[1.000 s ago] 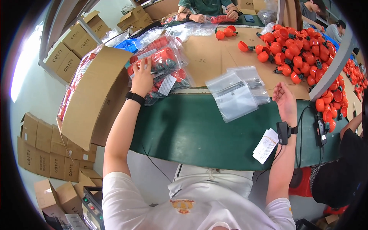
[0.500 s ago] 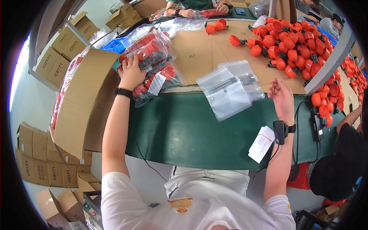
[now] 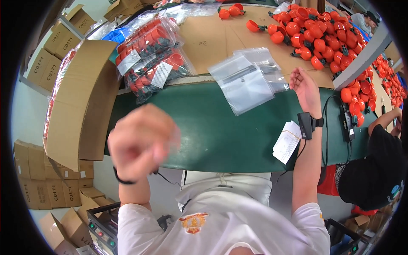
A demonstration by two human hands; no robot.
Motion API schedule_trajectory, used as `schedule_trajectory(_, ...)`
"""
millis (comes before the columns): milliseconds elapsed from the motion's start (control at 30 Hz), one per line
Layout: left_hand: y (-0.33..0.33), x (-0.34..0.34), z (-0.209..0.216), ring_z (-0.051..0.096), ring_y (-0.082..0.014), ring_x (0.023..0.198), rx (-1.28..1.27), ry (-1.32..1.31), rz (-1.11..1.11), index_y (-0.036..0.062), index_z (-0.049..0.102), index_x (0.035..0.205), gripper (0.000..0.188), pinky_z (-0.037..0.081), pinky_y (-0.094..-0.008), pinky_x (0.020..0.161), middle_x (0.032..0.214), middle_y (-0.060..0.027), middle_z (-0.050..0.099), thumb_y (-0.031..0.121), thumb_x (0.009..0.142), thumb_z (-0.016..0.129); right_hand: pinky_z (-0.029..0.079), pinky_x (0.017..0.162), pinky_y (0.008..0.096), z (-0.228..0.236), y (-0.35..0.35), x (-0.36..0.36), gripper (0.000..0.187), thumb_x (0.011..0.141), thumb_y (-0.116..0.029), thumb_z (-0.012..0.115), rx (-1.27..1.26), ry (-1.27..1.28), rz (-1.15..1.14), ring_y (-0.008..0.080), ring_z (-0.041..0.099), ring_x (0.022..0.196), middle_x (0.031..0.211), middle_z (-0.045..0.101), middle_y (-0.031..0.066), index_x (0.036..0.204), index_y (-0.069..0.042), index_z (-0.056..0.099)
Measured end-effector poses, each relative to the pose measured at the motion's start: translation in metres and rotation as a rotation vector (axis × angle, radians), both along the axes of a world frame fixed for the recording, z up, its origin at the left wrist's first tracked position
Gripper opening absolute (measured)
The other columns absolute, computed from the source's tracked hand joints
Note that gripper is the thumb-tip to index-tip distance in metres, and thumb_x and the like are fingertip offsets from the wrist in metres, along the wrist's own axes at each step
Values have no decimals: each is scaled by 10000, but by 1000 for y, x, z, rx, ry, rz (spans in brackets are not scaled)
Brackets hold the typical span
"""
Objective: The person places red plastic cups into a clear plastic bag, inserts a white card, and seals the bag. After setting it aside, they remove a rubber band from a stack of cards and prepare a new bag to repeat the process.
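My left hand [image 3: 144, 138] is raised in front of the near table edge, close to the camera. Motion blurs its curled fingers, so I cannot tell whether it holds anything. My right hand [image 3: 304, 86] lies palm up beside the clear plastic bags [image 3: 244, 80], its fingers loosely bent and apart, nothing in them. Filled clear bags of red cups with dark green fittings [image 3: 146, 53] are stacked at the left of the table, with white labels [image 3: 162, 75] on them. Under my right wrist a stack of white paper slips [image 3: 287, 142] rests on the green tabletop [image 3: 199, 136].
A big heap of loose red cups [image 3: 318, 38] covers the far right, beside a grey post [image 3: 369, 55]. An open cardboard box [image 3: 80, 102] stands at the left end. A black adapter with cables [image 3: 347, 125] lies at right, near a person in black [image 3: 367, 170].
My left hand has let go of the filled bags and come back toward me, up off the table. My right hand has hardly moved. The whole view has shifted a little.
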State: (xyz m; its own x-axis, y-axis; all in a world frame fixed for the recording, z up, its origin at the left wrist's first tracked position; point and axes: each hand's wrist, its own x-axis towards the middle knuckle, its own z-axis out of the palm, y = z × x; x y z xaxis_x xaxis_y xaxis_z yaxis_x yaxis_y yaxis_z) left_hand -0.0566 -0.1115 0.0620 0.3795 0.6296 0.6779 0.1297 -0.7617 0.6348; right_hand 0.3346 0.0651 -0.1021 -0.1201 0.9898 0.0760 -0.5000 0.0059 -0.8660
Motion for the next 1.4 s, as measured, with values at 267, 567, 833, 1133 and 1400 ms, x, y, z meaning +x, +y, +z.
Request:
schedule_trajectory(267,-68,44,33,549,-123,1159,-288,-382,-672,293,646,1395,398,394,-435,965,1333,77,627,282,998,624,483,740,281,-4,4,-4,271,1059,-267,548,-23,-24,22,142,618,825,943,666,59,1069,-8,630)
schedule_trajectory(567,-75,82,28,548,-66,1097,-354,-518,-381,290,681,1274,295,390,-415,927,1253,93,654,243,1002,578,481,749,282,-4,7,2,259,1059,-259,540,-40,-70,11,139,615,822,942,670,48,1071,-18,632)
schedule_trajectory(833,-73,102,20,547,-16,1042,-379,-604,-114,288,711,1169,251,387,-398,894,1182,106,677,210,1006,537,485,761,286,-9,7,6,266,1056,-268,551,-43,-71,23,142,621,834,959,678,55,1084,-17,636)
schedule_trajectory(1133,-49,54,6,546,-91,827,-165,-884,-245,215,777,724,202,362,-248,738,844,85,654,67,861,762,484,755,291,-7,10,4,280,1057,-274,552,-8,-74,43,147,625,840,961,680,62,1094,-10,636)
schedule_trajectory(1400,-21,40,-26,445,-129,780,-190,-544,-144,239,593,715,375,327,-306,718,791,66,489,444,1025,537,483,740,286,-2,9,5,278,1057,-268,552,-17,-82,7,147,624,831,962,680,67,1095,-6,637)
